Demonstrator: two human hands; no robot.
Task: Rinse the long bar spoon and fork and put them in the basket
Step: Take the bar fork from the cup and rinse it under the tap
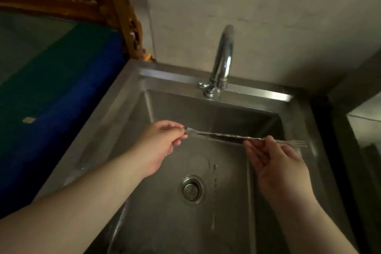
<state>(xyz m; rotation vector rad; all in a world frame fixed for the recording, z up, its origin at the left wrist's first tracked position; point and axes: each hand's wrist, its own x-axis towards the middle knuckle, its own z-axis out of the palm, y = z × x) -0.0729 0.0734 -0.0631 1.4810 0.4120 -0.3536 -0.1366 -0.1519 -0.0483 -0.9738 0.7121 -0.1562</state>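
Observation:
A long thin metal bar spoon and fork [224, 136] with a twisted shaft is held level across the steel sink [156, 222], below the tap's spout. My left hand [162, 146] pinches its left end between thumb and fingers. My right hand [276, 163] grips the shaft near the right end, and the small fork tines [301, 143] stick out past the fingers. A thin stream of water [214, 173] falls past the shaft toward the sink floor. No basket is in view.
A chrome gooseneck tap [221, 62] with a side lever stands at the sink's back rim. The drain [192, 189] lies in the sink floor. A blue and green surface [53, 93] lies to the left, a carved wooden frame [115, 6] behind it.

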